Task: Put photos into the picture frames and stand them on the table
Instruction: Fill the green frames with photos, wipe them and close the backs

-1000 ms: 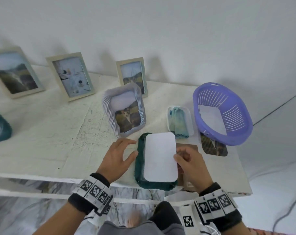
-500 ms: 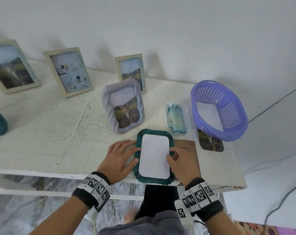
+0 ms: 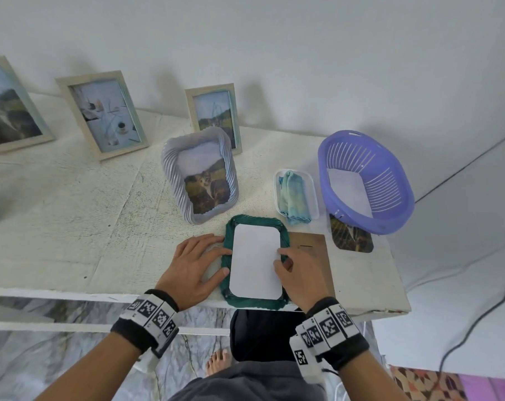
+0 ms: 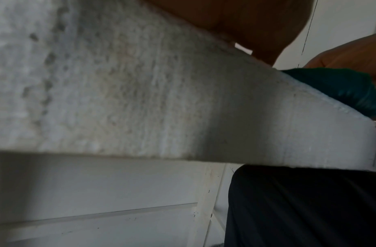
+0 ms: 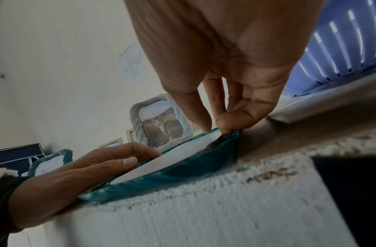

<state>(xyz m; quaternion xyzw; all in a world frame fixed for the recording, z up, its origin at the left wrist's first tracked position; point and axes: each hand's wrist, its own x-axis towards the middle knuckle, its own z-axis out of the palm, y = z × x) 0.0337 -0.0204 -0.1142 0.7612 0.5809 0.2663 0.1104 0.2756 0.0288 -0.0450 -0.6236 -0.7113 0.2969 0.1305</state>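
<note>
Lying face down at the white table's (image 3: 72,227) near edge, the green picture frame (image 3: 227,241) holds a white-backed photo (image 3: 255,261). Left hand (image 3: 192,267) rests flat, fingers straight, against its left rim. Right hand (image 3: 300,273) pinches the photo's right edge between thumb and fingertips (image 5: 225,123).

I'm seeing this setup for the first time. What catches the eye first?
Near the table's front edge, a green frame lies face down with a white photo back in it, left hand steadying its side, right hand working its right edge. Behind, a lilac frame stands with a cat photo; a purple basket sits right.
</note>
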